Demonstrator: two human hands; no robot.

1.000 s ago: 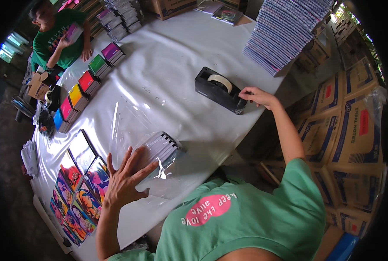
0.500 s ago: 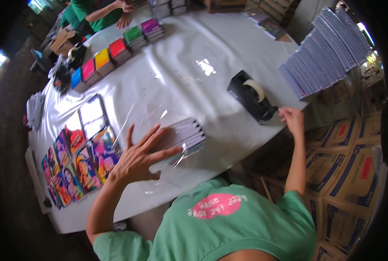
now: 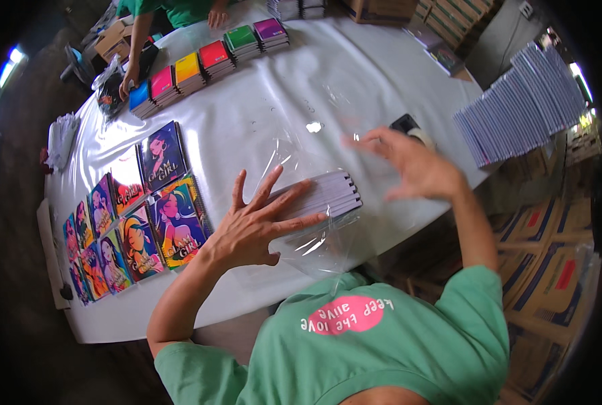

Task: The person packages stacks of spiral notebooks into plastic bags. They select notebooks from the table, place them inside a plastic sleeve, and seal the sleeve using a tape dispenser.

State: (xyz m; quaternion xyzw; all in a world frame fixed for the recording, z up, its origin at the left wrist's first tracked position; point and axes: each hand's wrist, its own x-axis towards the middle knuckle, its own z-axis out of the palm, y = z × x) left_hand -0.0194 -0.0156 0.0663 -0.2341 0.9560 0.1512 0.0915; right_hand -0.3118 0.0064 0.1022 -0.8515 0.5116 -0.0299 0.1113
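My left hand [image 3: 254,219] lies flat with fingers spread on a stack of spiral notebooks [image 3: 328,194] that sits on a clear plastic wrapping sheet [image 3: 301,152] on the white table [image 3: 260,101]. My right hand [image 3: 412,165] hovers open above the table just right of the stack, blurred, fingers apart, holding nothing. A black tape dispenser [image 3: 409,128] shows partly behind that hand.
Colourful illustrated notebooks [image 3: 132,216] lie in rows at the left. Small stacks in blue, pink, yellow, red, green, purple [image 3: 206,61] line the far edge, where another person's hand [image 3: 129,74] rests. A fanned pile of notebooks [image 3: 524,111] stands right. Cardboard boxes [image 3: 551,250] crowd the right side.
My right hand left the tape dispenser and swung back toward the notebook stack. My left hand stayed pressed on the stack.
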